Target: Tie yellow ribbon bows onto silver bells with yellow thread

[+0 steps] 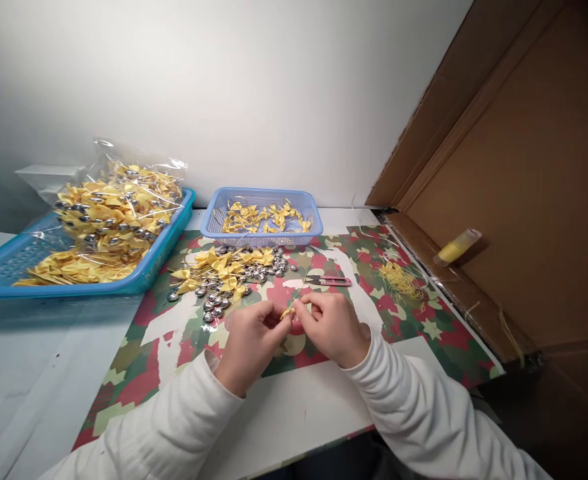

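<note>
closest to me, two white-sleeved arms come in over the camouflage-patterned red, green and cream mat (424,333). the left hand (249,343) and right hand (331,327) meet fingertip to fingertip, both pinched narrow on one small yellow ribbon bow (289,311) held just above the mat. it looks feather-light, soft and easily crushed, so i'd judge the knotted middle the safest spot to grip. just beyond lie the loose heap of yellow bows and shiny silver beads (229,273) and the pink thread snips (330,281), with a tangle of yellow thread scraps (401,280) to the right. further back stand the small lilac plastic basket (261,198), the big blue tray (4,283) and its clear bag of bows (119,207). no writing is readable anywhere.
</note>
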Available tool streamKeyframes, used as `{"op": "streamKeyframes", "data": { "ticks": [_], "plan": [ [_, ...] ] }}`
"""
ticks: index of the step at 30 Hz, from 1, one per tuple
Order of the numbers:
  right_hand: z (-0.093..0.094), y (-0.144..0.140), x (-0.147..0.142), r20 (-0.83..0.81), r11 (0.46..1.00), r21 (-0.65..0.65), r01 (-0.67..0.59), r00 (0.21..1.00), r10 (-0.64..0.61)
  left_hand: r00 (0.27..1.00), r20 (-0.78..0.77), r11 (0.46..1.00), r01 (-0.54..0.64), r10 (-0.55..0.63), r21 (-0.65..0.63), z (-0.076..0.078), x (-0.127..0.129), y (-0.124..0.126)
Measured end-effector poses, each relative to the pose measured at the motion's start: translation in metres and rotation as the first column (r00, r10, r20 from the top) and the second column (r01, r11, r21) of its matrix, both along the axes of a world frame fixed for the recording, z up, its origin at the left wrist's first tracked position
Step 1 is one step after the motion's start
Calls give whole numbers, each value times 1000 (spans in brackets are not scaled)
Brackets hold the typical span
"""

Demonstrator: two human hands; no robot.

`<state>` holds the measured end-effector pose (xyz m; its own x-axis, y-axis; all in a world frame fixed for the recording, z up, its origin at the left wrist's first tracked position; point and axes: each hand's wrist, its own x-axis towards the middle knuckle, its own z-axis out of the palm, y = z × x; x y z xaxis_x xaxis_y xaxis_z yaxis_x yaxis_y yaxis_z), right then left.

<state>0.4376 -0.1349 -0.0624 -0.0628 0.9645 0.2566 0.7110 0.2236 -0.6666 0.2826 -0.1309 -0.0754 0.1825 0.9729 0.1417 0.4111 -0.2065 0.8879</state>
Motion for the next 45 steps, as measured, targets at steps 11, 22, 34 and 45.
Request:
{"op": "streamKeyframes", "data": {
  "ticks": [11, 22, 34, 45],
  "plan": [
    [-8, 7, -1, -294, 994, -91, -67, 955, 37, 994, -105, 992, 6, 7, 130, 0, -1, 0],
    [-5, 6, -1, -242, 999, 3, -52, 969, 51, 991, -134, 990, -9, 28, 140, 3, -3, 2],
    [-6, 5, -3, -379, 990, -62, -130, 920, 97, 999, -29, 999, -17, 16, -49, 4, -3, 2],
    [9, 13, 16, -446, 844, -258, -470, 833, 328, 1000, -5, 999, -28, 28, -28, 2, -6, 7]
  ]
}}
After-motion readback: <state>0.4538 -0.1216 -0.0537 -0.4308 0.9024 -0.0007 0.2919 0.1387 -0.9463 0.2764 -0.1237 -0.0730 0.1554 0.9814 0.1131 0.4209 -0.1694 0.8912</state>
